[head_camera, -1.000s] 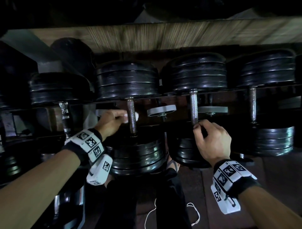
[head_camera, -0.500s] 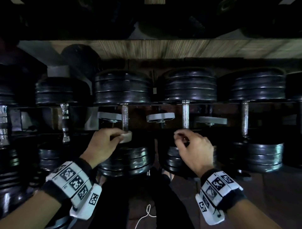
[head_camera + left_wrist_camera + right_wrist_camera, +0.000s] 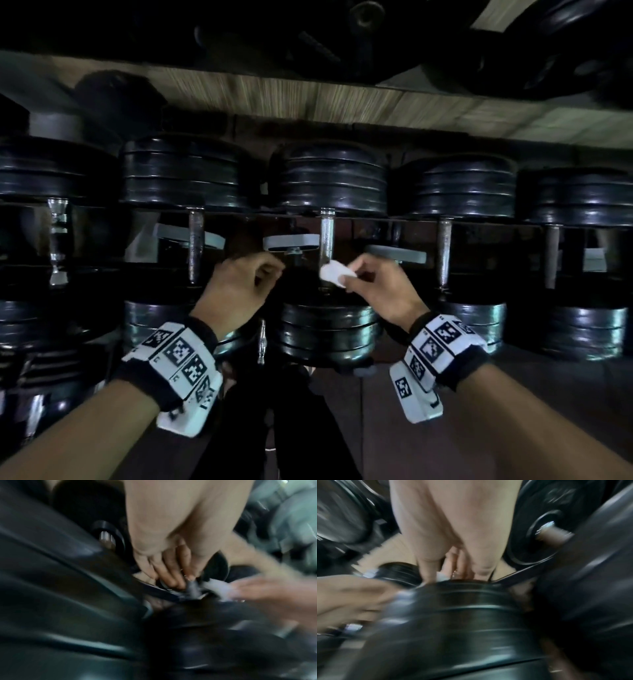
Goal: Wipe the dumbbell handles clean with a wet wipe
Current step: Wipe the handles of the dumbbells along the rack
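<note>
The wet wipe point(image 3: 334, 275), a moment ago in the left hand point(image 3: 236, 291), is now being pinched by the right hand point(image 3: 380, 291) against the middle dumbbell handle point(image 3: 326, 236); the left is curling empty beside it, so wiping is moving along the rack.

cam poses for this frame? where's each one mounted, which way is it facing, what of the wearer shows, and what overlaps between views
Head: worn on the head, looks forward and down at the dumbbell rack; shows both forearms, wristbands, left hand, and right hand pinching the wet wipe at a dumbbell handle.
Left wrist: looks along the left hand at its curled fingers; blurred.
Right wrist: looks along the right hand over a black weight plate; blurred.
Shared: left wrist and head views both show the wet wipe and the right hand.
</note>
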The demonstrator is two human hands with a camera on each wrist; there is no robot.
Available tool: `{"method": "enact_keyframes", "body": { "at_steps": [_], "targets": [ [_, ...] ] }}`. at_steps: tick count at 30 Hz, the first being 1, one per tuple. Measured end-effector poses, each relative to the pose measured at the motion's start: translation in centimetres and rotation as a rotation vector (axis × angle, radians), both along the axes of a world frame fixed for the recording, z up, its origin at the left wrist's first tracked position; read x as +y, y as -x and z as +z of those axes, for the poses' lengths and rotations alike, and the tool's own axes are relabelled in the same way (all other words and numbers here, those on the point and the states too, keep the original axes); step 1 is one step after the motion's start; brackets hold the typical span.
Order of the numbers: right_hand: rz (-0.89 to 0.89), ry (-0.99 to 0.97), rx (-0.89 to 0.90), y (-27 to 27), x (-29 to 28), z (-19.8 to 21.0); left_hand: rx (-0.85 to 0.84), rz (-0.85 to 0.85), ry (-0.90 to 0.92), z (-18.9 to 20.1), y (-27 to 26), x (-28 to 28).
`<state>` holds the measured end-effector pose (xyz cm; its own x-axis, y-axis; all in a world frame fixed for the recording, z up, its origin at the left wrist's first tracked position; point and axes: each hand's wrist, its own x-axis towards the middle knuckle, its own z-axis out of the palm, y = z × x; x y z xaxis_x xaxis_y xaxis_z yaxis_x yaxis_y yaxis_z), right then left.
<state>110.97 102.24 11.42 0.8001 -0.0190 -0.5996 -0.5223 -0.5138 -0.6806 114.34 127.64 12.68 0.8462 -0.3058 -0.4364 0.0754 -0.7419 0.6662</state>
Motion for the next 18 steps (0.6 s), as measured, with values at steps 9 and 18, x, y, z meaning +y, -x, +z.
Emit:
{"method": "enact_keyframes", "body": {
  "at_steps": [9,18],
  "targets": [
    [0.320,0.230,0.063,-3.3,-0.2,-4.9,-0.195,-0.287,-0.580,-1.7,0.1,1.6],
    [0.310,0.052,0.125,-3.0,-0.2,-3.6,-0.119,-0.299,-0.644,-0.6,-0.2,0.9]
  ]
}}
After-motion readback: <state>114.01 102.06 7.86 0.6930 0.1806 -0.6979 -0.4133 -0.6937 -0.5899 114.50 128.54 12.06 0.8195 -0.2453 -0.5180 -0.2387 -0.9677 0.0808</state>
